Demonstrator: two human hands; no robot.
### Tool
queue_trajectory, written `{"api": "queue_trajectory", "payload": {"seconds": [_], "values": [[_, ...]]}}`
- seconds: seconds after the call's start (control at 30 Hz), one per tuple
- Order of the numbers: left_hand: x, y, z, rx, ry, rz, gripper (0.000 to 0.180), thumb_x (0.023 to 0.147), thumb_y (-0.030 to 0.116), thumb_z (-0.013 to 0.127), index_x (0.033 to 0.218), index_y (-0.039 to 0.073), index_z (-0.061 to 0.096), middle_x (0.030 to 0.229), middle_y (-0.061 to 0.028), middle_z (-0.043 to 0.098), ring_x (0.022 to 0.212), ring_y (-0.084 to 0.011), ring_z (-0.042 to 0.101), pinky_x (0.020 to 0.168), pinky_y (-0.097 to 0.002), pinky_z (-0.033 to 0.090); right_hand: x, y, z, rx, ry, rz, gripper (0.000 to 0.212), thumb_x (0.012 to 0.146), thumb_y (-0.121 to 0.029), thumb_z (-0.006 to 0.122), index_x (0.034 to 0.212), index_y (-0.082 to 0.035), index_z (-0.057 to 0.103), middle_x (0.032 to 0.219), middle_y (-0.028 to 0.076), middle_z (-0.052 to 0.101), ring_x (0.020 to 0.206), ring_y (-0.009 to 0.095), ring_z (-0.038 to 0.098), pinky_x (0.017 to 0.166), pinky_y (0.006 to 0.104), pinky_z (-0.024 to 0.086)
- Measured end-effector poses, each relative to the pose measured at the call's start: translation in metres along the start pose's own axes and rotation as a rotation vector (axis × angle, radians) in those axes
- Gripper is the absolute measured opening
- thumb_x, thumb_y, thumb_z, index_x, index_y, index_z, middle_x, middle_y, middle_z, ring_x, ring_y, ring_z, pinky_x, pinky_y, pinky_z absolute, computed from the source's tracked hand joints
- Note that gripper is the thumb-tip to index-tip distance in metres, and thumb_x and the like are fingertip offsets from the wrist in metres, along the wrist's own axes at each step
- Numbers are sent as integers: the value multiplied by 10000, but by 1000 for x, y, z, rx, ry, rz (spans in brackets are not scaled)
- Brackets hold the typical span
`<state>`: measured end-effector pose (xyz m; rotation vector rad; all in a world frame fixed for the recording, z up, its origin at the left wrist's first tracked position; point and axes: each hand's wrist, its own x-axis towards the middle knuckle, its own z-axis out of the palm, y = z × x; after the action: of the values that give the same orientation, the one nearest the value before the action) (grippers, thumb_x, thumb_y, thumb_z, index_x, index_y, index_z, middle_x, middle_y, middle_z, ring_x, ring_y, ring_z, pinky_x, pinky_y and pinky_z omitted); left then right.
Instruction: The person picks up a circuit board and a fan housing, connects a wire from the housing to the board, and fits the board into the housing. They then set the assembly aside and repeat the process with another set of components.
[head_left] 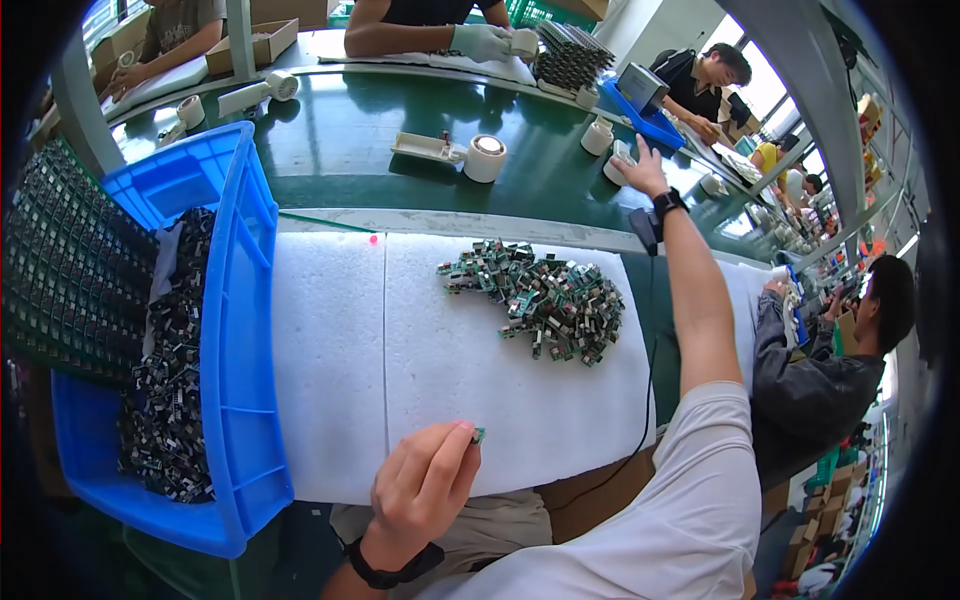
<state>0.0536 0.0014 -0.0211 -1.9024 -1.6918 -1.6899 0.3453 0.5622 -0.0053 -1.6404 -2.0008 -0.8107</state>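
My left hand [418,482] is closed in a pinch above the near edge of the white foam mat [330,370]. Between its thumb and fingertips is a small green circuit board [478,436]. My right hand [645,172] reaches far out over the green conveyor belt [350,120], its fingers spread at a white plastic housing [617,165]. Whether it bears any of the housing's weight does not show. A loose heap of small circuit boards [560,300] lies on the right half of the mat, between my two hands.
A blue crate [245,400] at the left holds many small boards and stacked green panels [75,260]. On the belt stand a white housing [485,158] with an open handle and a blue tray [650,118]. A black cable [652,340] runs along the mat's right side. Co-workers sit around.
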Motion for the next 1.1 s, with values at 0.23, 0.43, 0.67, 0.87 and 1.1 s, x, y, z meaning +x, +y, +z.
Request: {"api": "queue_trajectory", "payload": {"seconds": [0.23,0.43,0.67,0.87,1.1], "values": [[1,2,2,17,10,-11,305,767,-31,785,1052,2,682,933,-102,684,779,-242,685,675,-315,565,-3,-21,-14,329,-459,154,757,818,-570,747,1400,-163,481,1232,206,673,1132,369,656,993,420,493],[0,0,-1,-17,15,16,372,727,-52,811,1061,24,665,928,-94,690,768,-250,684,634,-318,553,-14,4,-88,464,-335,145,656,844,-554,744,1310,-139,541,1138,161,711,1049,270,689,883,363,529],[-1,2,-10,-11,20,77,358,735,-25,816,1052,33,660,953,-91,701,809,-260,693,676,-337,576,-88,-100,-273,1656,-485,203,521,988,-500,592,1312,-93,558,1162,85,679,891,158,690,719,261,532],[-10,8,-21,-17,101,248,311,790,92,819,1051,53,655,989,-87,715,924,-254,698,771,-365,601,-178,-170,-348,1751,-1310,302,534,1022,-526,493,1271,-59,564,1061,87,686,787,167,691,642,286,566],[-51,8,-13,-18,44,205,265,831,148,792,1048,54,672,1001,-85,725,961,-250,693,801,-352,593,-209,-208,-329,1384,-1711,306,498,1022,-366,573,1397,-57,461,968,93,674,683,135,669,539,267,534]]}}
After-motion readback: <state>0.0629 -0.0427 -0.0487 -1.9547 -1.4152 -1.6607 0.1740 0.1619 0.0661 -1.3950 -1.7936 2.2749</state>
